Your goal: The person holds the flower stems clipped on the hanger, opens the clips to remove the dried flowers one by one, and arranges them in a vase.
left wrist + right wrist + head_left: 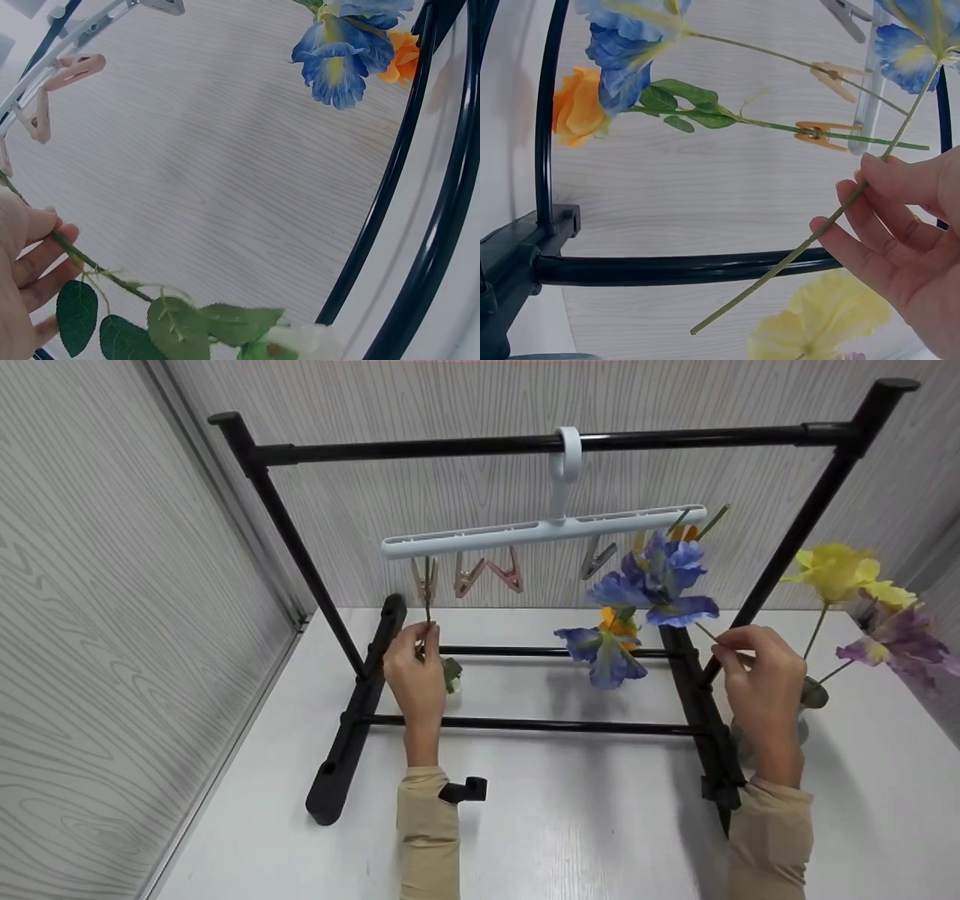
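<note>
My left hand [416, 675] pinches the green stem of a white flower [311, 341]. The bloom hangs downward among green leaves [178, 328], while the stem's upper end overlaps the leftmost clip [420, 581] of a white hanger [480, 538]. At the right, my right hand [765, 682] holds the thin stem of a blue iris [679, 577] between thumb and fingers, its bloom raised close to the hanger's right end. Behind it, another blue iris [609, 658] and an orange flower [577, 105] hang bloom-down from clips; an orange clip [814, 133] grips the orange flower's stem.
The hanger hooks over the top bar [450, 448] of a black rack standing on a white table [562, 817]. Pink clips [506, 574] and a grey clip [598, 559] hang from it without flowers. Yellow flowers [836, 574] and a purple flower [896, 637] stand at the right.
</note>
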`<action>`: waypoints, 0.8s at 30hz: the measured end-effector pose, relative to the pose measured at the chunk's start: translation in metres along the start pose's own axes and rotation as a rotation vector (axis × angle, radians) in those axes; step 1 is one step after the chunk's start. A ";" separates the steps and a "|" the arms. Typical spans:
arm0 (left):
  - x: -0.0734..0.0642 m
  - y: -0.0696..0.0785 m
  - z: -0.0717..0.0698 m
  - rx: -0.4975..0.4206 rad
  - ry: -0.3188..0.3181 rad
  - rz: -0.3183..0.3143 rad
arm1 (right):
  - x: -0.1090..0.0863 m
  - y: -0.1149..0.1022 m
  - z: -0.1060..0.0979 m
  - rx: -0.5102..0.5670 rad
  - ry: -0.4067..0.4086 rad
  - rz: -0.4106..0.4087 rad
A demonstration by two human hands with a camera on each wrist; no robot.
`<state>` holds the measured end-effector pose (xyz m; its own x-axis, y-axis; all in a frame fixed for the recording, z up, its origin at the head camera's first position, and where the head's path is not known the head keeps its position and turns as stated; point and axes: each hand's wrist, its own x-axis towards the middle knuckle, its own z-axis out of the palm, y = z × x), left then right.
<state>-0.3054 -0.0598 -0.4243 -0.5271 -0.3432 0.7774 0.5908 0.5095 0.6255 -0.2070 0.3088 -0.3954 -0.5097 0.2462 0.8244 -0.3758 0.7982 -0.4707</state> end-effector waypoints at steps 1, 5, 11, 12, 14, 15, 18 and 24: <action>0.000 0.000 0.000 -0.010 -0.015 0.002 | 0.000 0.001 -0.001 0.004 0.017 0.006; -0.002 0.001 0.000 -0.015 -0.064 -0.008 | 0.001 0.003 -0.008 0.004 0.091 0.044; -0.001 0.002 0.000 -0.019 -0.080 -0.008 | 0.004 0.005 -0.020 -0.001 0.161 0.094; -0.001 0.001 0.000 -0.019 -0.081 -0.008 | 0.004 0.005 -0.022 -0.006 0.169 0.102; -0.001 0.001 0.000 -0.023 -0.087 -0.007 | 0.004 0.006 -0.025 -0.007 0.196 0.128; -0.001 0.000 0.000 -0.024 -0.089 -0.006 | 0.005 0.006 -0.026 -0.001 0.216 0.144; -0.001 -0.001 0.001 -0.026 -0.093 -0.002 | 0.005 0.005 -0.028 0.015 0.275 0.191; -0.001 -0.003 0.001 -0.032 -0.090 0.003 | 0.006 0.002 -0.031 0.032 0.363 0.260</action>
<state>-0.3069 -0.0605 -0.4267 -0.5775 -0.2683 0.7711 0.6107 0.4848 0.6261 -0.1873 0.3283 -0.3812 -0.2875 0.6180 0.7317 -0.2981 0.6682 -0.6816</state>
